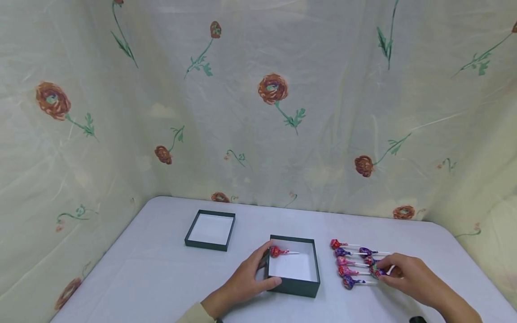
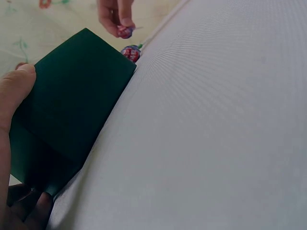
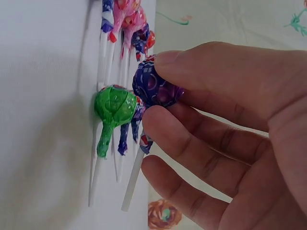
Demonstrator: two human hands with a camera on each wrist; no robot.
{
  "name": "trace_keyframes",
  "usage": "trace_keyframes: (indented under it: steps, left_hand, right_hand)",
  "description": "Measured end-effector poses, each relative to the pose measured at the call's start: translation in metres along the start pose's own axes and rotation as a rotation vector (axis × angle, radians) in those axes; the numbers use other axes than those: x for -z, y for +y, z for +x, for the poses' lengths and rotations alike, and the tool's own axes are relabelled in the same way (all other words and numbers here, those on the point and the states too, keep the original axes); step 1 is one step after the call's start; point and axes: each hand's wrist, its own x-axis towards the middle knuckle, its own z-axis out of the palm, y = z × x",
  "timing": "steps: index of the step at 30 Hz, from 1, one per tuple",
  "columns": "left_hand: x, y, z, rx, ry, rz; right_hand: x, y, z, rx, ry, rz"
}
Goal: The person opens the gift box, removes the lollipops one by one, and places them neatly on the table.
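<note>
My left hand [image 1: 242, 280] grips the left side of a dark green open box [image 1: 296, 287], thumb at its front corner. Inside the box, at the back left, lies a red-wrapped lollipop [image 1: 275, 251] with its white stick pointing right. To the right, my right hand [image 1: 416, 276] pinches the head of a purple-wrapped lollipop [image 3: 156, 88] between thumb and fingers. A green-wrapped lollipop [image 3: 115, 105] is right beside it in the right wrist view. Left of this hand is a column of lollipops, among them a red one [image 1: 335, 243] and a pink one [image 1: 343, 271].
A shallow dark-rimmed lid [image 1: 206, 246] with a white inside lies at the back left of the white-covered table [image 1: 161, 269]. Flower-patterned cloth [image 1: 250, 134] hangs behind and at both sides. A small black object [image 1: 417, 319] shows at the bottom right.
</note>
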Motion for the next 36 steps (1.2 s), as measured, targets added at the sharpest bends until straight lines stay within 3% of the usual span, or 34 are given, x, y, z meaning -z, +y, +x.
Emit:
trace_keyframes:
  steps: [11, 16, 36]
  left_hand:
    - [0.003, 0.004, -0.001, 0.005, -0.004, 0.004]
    - [0.003, 0.004, -0.002, 0.005, -0.004, -0.001]
    - [0.0, 0.0, 0.0, 0.002, -0.003, -0.014]
  right_hand:
    - [-0.003, 0.008, -0.004, -0.002, 0.027, -0.009]
    - [-0.006, 0.013, -0.003, 0.049, 0.041, 0.005]
    - [-0.014, 0.02, 0.0, 0.026, -0.035, -0.011]
